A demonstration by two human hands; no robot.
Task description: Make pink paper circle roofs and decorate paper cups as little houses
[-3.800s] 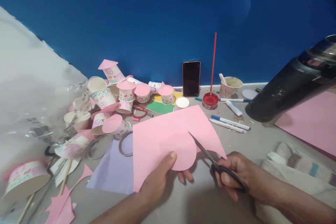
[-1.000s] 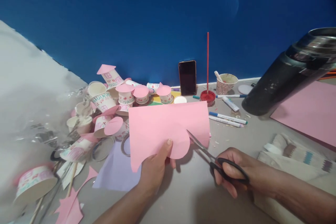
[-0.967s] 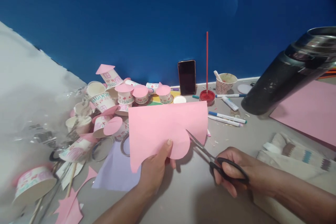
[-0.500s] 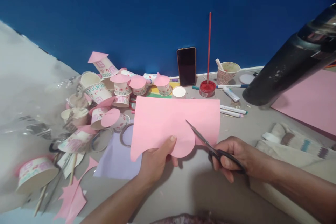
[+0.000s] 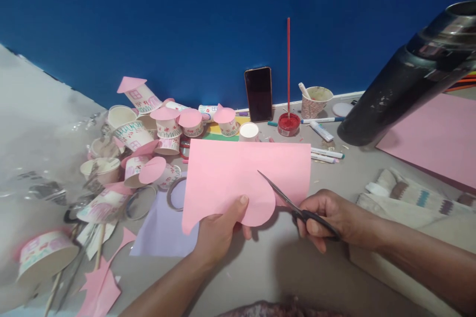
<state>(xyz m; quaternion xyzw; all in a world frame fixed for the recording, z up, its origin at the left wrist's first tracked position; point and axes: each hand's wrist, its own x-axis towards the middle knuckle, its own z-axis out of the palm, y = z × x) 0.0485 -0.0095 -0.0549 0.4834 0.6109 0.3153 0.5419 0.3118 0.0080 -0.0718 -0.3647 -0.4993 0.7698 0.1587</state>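
Observation:
A sheet of pink paper (image 5: 223, 173) is held up over the grey table, its lower edge partly cut into a rounded lobe. My left hand (image 5: 223, 225) pinches it at the bottom, thumb on top and fingers beneath. Black-handled scissors (image 5: 284, 195) are in my right hand (image 5: 327, 220), fingers through the loops. Their blades point up and left across the paper, along the curve's right side, and look nearly closed. The lower blade is hidden behind the sheet. A lilac sheet (image 5: 163, 237) lies below on the left, with a tape roll (image 5: 174, 193) upon it.
Decorated paper cups with pink roofs (image 5: 167, 124) crowd the left, beside pink scraps (image 5: 100, 287). Behind stand a phone (image 5: 258, 94), a red paint pot (image 5: 289, 125) with a stick, and a cup (image 5: 316, 104). A black flask (image 5: 394, 84) and cloth (image 5: 409, 203) are at the right.
The whole view has shifted slightly, so the background sits further left. The scissor blades seem a little more closed along the curve; both hands keep their hold.

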